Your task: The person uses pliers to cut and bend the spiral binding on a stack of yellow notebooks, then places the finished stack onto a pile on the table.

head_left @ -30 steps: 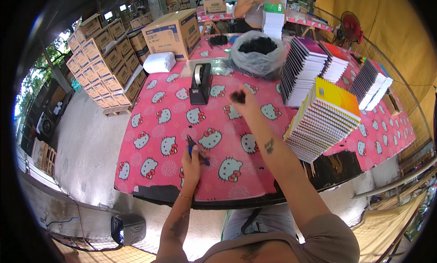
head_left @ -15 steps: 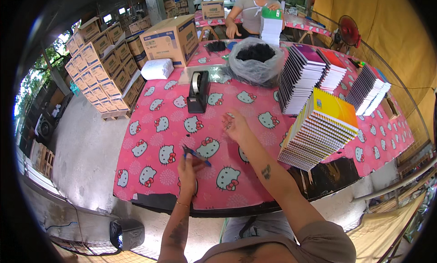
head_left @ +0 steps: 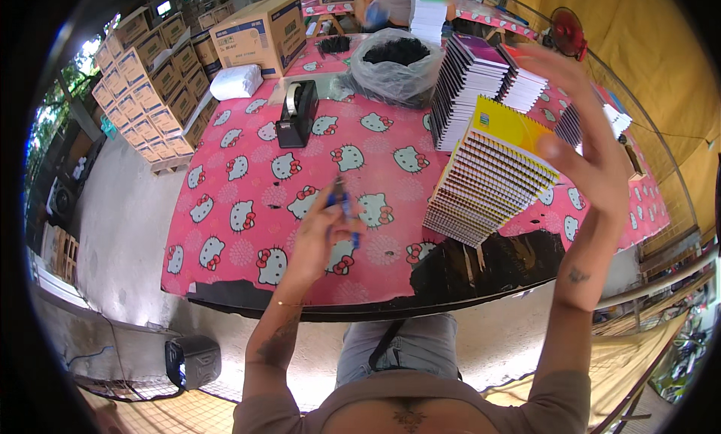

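Observation:
My left hand (head_left: 319,235) is closed around blue-handled pliers (head_left: 344,201), with their dark tip pointing away from me over the pink tablecloth. My right hand (head_left: 597,152) is raised at the right side of a tall stack of yellow spiral notebooks (head_left: 492,175). Its fingers are spread and somewhat blurred, and nothing shows in them. The thumb overlaps the top notebook's corner in view; whether it touches I cannot tell. Behind this stack stand purple-covered spiral notebooks (head_left: 469,88) and, partly behind my fingers, red-covered ones (head_left: 526,88).
A black tape dispenser (head_left: 295,122) stands on the pink-covered table (head_left: 248,171). Beyond it are a plastic bag of black coils (head_left: 394,69), a white package (head_left: 236,82) and a carton (head_left: 263,36). Another person (head_left: 394,2) works at the far side, near a fan (head_left: 568,33).
My right hand has swung from the table's middle to the right of the yellow stack. My left hand has moved right and away with the pliers. The view has shifted.

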`<state>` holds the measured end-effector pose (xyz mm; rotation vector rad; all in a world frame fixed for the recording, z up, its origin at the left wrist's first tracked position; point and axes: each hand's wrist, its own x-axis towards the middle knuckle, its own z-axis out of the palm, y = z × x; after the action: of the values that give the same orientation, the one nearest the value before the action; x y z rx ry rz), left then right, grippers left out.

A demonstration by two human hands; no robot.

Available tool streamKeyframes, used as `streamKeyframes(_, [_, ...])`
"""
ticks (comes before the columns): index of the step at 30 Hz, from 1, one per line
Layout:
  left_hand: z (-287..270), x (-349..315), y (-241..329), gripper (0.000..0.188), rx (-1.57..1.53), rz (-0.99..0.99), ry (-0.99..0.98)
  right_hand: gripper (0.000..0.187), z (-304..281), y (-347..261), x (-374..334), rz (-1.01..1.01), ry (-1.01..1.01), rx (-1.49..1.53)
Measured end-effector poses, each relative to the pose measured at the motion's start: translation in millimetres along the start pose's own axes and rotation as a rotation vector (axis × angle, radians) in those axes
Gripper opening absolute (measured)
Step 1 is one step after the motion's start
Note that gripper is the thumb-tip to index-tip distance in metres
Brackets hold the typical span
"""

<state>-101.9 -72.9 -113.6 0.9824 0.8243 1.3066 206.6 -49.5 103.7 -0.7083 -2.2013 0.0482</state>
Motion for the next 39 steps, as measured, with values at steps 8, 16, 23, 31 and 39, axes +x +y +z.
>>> streamKeyframes(8, [116.2,12.8,6.1,0.036,0.025,0.199,-0.180,0.045,39.6,78.6,4.4,0.048,-0.518,0.139])
streamKeyframes(16, [133.4,32.1,-4.2,0.039,-0.120,0.092,-0.182,0.033,42.7,75.7,2.3,-0.069,-0.446,0.112])
streamKeyframes(23, [138.0,24.6,5.5,0.038,0.978,0.716,0.092,0.033,41.2,74.4,1.4,-0.050,-0.457,0.083])
streamKeyframes(31, [130.8,15.9,-5.8,0.036,0.049,0.180,-0.110,0.036,41.6,73.5,2.7,-0.043,-0.477,0.045])
streamKeyframes(39, [133.3,16.2,0.5,0.037,0.501,0.342,-0.009,0.034,43.1,72.6,1.9,-0.046,-0.465,0.074])
